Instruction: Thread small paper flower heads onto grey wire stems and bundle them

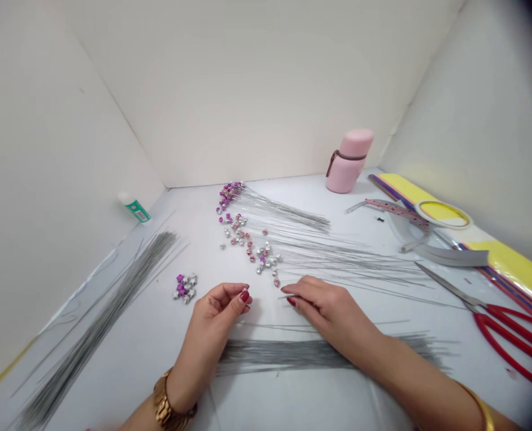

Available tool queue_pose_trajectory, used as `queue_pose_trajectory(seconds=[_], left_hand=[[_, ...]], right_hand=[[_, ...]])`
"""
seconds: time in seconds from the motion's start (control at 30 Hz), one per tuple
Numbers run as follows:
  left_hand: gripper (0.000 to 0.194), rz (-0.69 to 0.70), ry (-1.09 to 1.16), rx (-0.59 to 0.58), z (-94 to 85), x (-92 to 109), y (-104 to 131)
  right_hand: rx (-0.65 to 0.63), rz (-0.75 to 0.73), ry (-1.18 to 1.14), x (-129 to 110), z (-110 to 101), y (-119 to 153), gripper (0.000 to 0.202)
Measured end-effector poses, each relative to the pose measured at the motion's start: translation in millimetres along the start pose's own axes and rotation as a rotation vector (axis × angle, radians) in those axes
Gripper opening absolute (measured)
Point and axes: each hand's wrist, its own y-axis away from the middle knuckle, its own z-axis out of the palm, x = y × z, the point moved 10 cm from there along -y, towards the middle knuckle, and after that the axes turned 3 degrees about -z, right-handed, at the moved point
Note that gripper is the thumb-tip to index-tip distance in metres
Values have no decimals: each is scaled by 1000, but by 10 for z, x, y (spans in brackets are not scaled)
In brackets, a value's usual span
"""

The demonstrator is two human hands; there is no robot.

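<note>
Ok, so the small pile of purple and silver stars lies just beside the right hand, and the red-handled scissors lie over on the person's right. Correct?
Not quite: in the head view, the small pile of purple and silver stars lies beside the left hand, not the right hand. The red-handled scissors do lie on the person's right.

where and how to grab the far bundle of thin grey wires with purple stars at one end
Probably by the bare right end of the thin grey wires, from the right: they lie close together there, while shiny purple stars crowd the left end.
</note>
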Motion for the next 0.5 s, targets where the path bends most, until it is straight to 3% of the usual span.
queue_pose_trajectory(seconds=[0.1, 0.27, 0.4, 0.5], left_hand=[[23, 1, 11, 26, -13, -10, -3], [27, -40, 43, 61, -61, -73, -50], [27, -34, 21, 62, -75, -73, -80], [25, -2, -9, 91, -109, -33, -79]], right_hand=[[7, -20, 125, -31, 16, 19, 18], [-195, -187, 288, -218, 294, 92, 8], [-180, -294, 412, -284, 373, 127, 17], [-159, -297, 408, -256, 342, 131, 15]])
